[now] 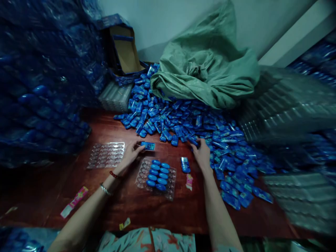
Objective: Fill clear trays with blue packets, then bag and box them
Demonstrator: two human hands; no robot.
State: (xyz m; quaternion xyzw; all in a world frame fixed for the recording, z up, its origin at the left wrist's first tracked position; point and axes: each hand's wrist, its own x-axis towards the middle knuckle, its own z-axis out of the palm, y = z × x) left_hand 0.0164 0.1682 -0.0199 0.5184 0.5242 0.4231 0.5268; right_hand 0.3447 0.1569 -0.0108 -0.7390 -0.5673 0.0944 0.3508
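My left hand (132, 153) pinches one end of a small blue wrapped packet (149, 146) between thumb and fingers, just above the table. At the near edge of a loose heap of similar packets (181, 119), my right hand (202, 153) closes its fingertips on another blue packet (193, 141). Between my forearms lies a clear plastic tray (141, 175) with moulded hollows. Glossy blue oval pieces (159, 175) fill its two middle rows, and the hollows at its sides hold none. A single blue packet (185, 165) lies apart, left of my right wrist.
Another clear tray (106, 155) lies at left. Stacked clear trays (115, 96) stand behind it, with more (286, 105) at right. A green sack (207, 73) rests behind the heap. Blue wrapped stacks (47, 87) rise at left. Pink scraps (75, 202) lie on the red-brown table (157, 213).
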